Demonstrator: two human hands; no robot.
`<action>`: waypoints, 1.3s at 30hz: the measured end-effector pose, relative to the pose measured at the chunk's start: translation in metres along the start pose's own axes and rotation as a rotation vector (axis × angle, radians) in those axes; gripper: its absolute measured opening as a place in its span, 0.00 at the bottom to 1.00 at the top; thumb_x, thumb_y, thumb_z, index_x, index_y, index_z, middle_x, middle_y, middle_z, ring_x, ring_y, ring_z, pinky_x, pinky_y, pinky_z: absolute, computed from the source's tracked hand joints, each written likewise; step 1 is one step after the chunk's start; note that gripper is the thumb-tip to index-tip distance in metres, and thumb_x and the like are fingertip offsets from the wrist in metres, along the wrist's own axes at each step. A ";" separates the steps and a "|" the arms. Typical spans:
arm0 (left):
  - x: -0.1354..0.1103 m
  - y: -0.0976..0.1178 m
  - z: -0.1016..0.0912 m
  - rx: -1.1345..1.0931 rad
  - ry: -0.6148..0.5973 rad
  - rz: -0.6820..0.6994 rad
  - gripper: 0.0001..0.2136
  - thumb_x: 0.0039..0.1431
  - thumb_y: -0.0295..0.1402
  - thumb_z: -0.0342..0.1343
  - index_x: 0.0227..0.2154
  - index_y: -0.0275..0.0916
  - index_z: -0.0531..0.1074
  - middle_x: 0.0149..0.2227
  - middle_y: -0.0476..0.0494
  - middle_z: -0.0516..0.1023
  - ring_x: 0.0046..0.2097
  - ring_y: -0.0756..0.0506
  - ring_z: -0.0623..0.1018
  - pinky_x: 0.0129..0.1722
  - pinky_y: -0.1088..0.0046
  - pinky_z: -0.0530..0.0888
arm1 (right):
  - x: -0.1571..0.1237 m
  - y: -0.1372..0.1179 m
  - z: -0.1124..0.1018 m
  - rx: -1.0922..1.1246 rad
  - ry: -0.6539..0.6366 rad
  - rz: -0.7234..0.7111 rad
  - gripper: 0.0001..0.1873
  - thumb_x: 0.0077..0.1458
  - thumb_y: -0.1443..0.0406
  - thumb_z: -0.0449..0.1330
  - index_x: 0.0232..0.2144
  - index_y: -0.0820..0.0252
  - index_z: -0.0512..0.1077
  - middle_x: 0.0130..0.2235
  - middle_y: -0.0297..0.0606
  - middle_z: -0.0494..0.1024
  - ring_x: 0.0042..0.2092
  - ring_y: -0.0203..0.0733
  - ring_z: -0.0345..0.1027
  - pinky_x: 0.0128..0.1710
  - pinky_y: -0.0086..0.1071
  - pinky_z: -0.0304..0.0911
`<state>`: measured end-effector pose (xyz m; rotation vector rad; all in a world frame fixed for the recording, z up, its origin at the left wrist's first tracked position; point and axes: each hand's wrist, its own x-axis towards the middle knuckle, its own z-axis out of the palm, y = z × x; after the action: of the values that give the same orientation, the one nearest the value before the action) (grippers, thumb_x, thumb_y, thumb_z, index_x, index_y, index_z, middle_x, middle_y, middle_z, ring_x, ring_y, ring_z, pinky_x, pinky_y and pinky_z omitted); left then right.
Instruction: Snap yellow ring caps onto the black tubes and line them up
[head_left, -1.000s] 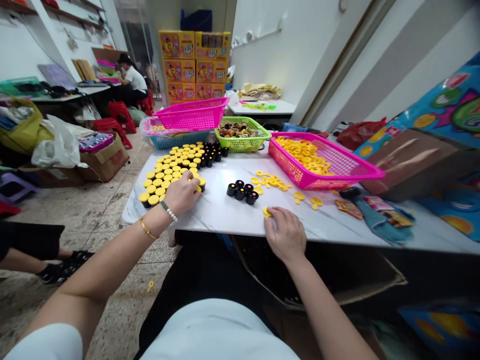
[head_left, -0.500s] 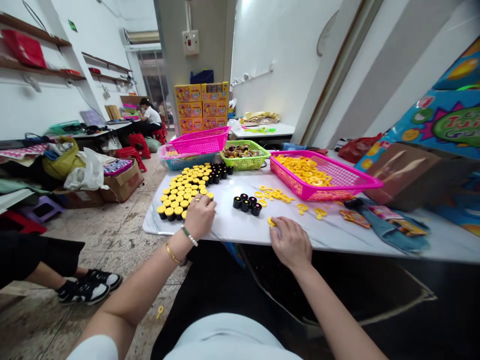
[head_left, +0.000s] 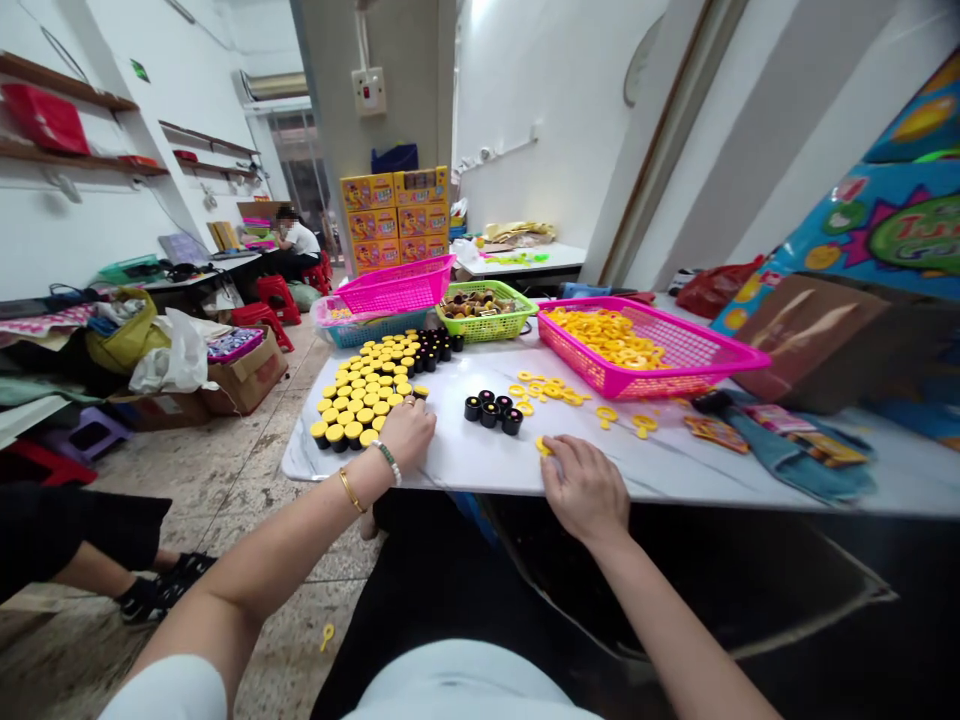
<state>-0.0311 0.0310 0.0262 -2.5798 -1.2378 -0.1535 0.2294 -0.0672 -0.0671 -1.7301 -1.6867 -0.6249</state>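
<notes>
My left hand [head_left: 407, 437] rests at the right edge of a group of black pots with yellow tops [head_left: 352, 412]. Its fingers are curled together, and anything inside them is hidden from view. A yellow ring-shaped plastic piece [head_left: 543, 447] is pinched in the fingertips of my right hand [head_left: 586, 484], low over the table's front edge. Between the hands stands a small cluster of black pots [head_left: 492, 411] with dark, open-looking tops. Loose yellow ring pieces [head_left: 551, 388] with short stems lie on the tabletop behind my right hand.
A pink basket [head_left: 697, 377] heaped with yellow ring pieces stands at the right of the white table [head_left: 457, 460]. Behind are a green basket [head_left: 491, 325] and a tilted pink basket [head_left: 397, 288]. Packets and blue cloth [head_left: 802, 465] lie far right. Another person [head_left: 298, 240] sits in the background.
My left hand has shifted slightly right and down, away from the yellow-topped pots. My right hand stays almost in place with the yellow ring piece. The camera view has shifted a little.
</notes>
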 end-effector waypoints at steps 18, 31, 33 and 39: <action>-0.026 -0.002 -0.008 -0.110 0.289 -0.195 0.07 0.62 0.33 0.51 0.36 0.36 0.72 0.48 0.30 0.73 0.55 0.34 0.67 0.56 0.53 0.64 | 0.001 0.000 -0.003 0.038 0.004 0.016 0.15 0.61 0.64 0.54 0.48 0.59 0.73 0.47 0.45 0.77 0.50 0.50 0.69 0.50 0.43 0.62; 0.063 0.038 0.034 -0.753 0.037 -0.313 0.29 0.45 0.37 0.69 0.52 0.36 0.70 0.43 0.39 0.78 0.43 0.43 0.78 0.44 0.68 0.73 | -0.001 0.005 -0.017 0.322 -0.039 -0.051 0.13 0.58 0.55 0.61 0.40 0.57 0.75 0.44 0.43 0.80 0.48 0.49 0.73 0.49 0.44 0.66; 0.066 0.038 0.034 -0.754 0.041 -0.306 0.24 0.46 0.37 0.68 0.48 0.37 0.73 0.42 0.41 0.79 0.45 0.42 0.77 0.46 0.67 0.72 | 0.001 0.006 -0.020 0.387 -0.060 -0.031 0.11 0.56 0.56 0.63 0.36 0.57 0.75 0.41 0.42 0.81 0.45 0.49 0.74 0.48 0.44 0.67; 0.044 0.034 0.030 -0.730 0.029 -0.287 0.14 0.50 0.38 0.65 0.38 0.37 0.77 0.38 0.42 0.80 0.42 0.42 0.77 0.44 0.68 0.72 | 0.019 0.002 -0.024 0.279 -0.279 -0.009 0.11 0.55 0.61 0.63 0.40 0.57 0.77 0.35 0.41 0.81 0.39 0.49 0.72 0.41 0.43 0.70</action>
<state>0.0223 0.0529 0.0006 -2.9188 -1.7937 -0.8385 0.2346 -0.0717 -0.0373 -1.6639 -1.8684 -0.1425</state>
